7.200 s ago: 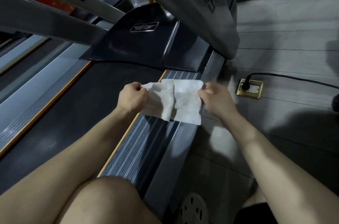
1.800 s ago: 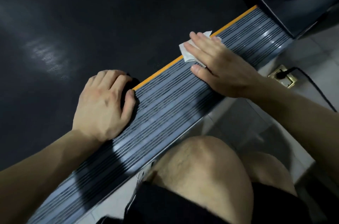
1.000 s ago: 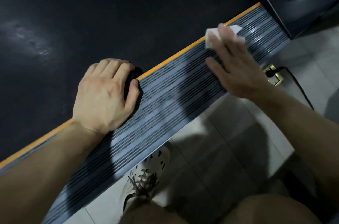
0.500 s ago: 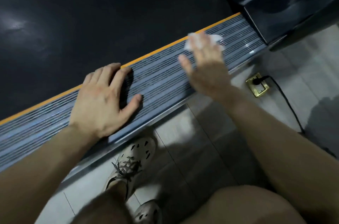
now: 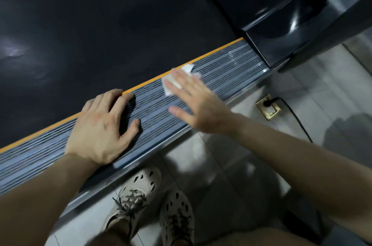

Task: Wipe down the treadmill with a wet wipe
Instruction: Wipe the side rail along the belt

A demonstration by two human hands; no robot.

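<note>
A treadmill's black running belt [image 5: 100, 24] fills the upper left, bordered by an orange stripe [image 5: 211, 52] and a ribbed grey side rail [image 5: 231, 64] that runs up to the glossy black motor cover [image 5: 271, 14]; a badge at the cover's top edge is cut off and unreadable. A person stands on the tiled floor [image 5: 231, 165] beside the rail. The left hand [image 5: 100, 126] lies flat on the rail, fingers loosely extended over the stripe, holding nothing. The right hand [image 5: 199, 104], fingers straight and spread, presses a white wet wipe [image 5: 167, 88] against the rail's belt-side edge. Below are cream perforated shoes [image 5: 136, 191]. A brass floor socket [image 5: 268, 107] holds a black plug and cable [image 5: 298, 122].
</note>
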